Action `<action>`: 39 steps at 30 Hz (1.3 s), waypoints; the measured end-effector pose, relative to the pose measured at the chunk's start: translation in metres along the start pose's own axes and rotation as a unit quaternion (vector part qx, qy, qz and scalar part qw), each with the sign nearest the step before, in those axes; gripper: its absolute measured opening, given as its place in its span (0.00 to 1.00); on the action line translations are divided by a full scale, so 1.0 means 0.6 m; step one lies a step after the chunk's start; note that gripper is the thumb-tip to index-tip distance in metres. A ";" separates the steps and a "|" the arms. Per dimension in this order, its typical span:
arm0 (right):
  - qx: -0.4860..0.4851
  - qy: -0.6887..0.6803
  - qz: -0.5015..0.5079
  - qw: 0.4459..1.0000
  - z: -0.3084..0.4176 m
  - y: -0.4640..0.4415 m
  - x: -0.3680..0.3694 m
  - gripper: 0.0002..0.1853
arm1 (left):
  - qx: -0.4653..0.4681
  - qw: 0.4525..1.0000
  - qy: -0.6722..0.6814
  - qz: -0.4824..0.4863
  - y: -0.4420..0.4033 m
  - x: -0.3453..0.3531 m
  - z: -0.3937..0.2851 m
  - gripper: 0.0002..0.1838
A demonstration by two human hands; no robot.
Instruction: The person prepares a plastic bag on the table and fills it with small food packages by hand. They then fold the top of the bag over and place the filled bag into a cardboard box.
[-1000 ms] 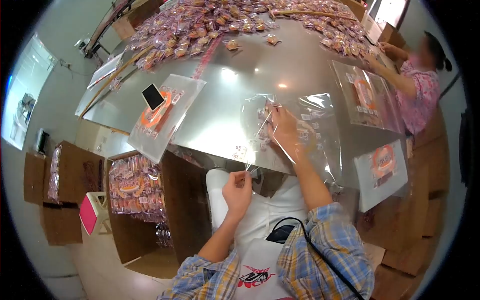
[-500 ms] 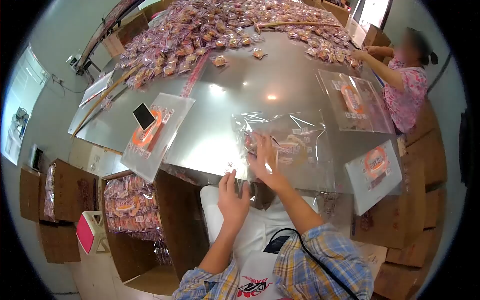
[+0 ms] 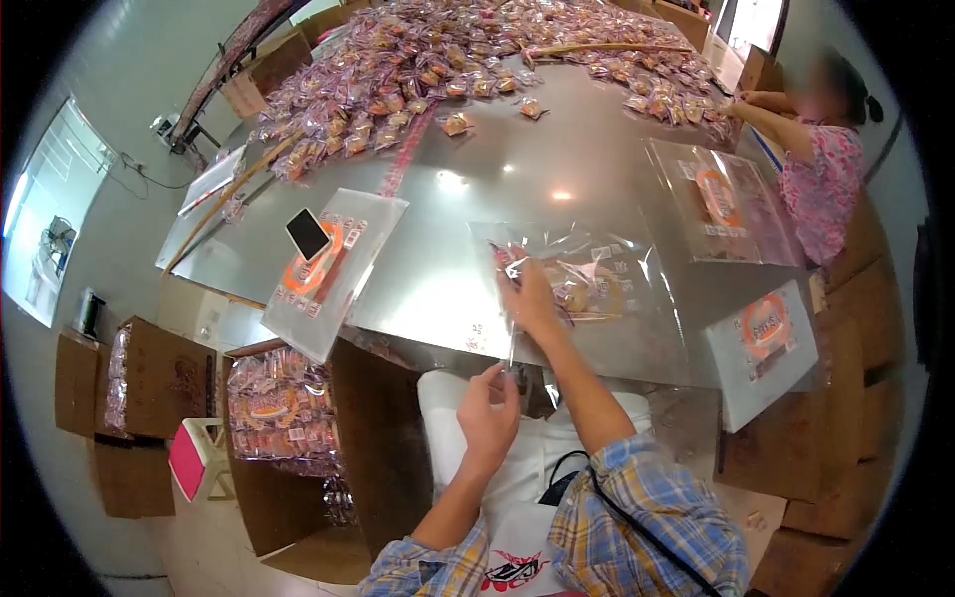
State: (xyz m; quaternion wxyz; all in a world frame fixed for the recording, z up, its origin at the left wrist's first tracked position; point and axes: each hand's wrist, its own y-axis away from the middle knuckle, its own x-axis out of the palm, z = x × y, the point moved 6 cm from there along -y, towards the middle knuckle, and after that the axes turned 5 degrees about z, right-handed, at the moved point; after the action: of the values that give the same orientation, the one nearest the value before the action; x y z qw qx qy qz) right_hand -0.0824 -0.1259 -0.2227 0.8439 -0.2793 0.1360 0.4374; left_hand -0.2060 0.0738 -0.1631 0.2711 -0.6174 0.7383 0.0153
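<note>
A cardboard box [image 3: 386, 448] holds bagged snacks [image 3: 279, 410]; by the table [image 3: 423, 254] edge, left fingers [image 3: 485, 384] pinch a clear printed bag [image 3: 602, 289]; right fingers [image 3: 529, 283], I can't tell.

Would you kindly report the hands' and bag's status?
Right hand at clear bag, inside or on top unclear. Left hand by bag's near edge, grip unclear. Bag on metal table. Phone off left, clear of hands.

Right hand [image 3: 532, 300] at clear bag [image 3: 597, 284] on metal surface [image 3: 433, 269]; left hand [image 3: 487, 416] by near edge; phone [image 3: 308, 235] lies on printed bags [image 3: 350, 227].
</note>
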 end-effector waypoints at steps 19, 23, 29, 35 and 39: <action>0.046 -0.354 0.059 0.932 0.037 -0.003 0.065 0.28 | 0.115 0.990 -0.072 0.040 -0.015 0.010 -0.029 0.26; 0.032 -0.189 0.066 0.979 0.062 0.000 0.070 0.18 | 0.118 0.985 -0.106 0.075 -0.012 0.005 -0.032 0.25; -0.073 -0.045 -0.007 0.996 0.082 -0.007 0.065 0.18 | 0.167 0.961 -0.173 0.137 0.026 -0.005 -0.023 0.24; -0.080 -0.134 0.060 0.986 0.093 -0.004 0.061 0.23 | 0.143 0.975 -0.161 0.055 -0.005 -0.032 -0.059 0.47; -0.209 -0.136 0.111 0.962 0.110 0.021 0.059 0.19 | 0.106 0.934 -0.295 0.169 -0.046 -0.008 -0.076 0.53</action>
State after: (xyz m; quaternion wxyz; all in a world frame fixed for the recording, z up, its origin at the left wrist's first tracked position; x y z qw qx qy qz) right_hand -0.0728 -0.0576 -0.1906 0.7232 -0.3703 -0.0444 0.5813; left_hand -0.1978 0.0554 -0.1136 0.5340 -0.4186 0.7162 0.1634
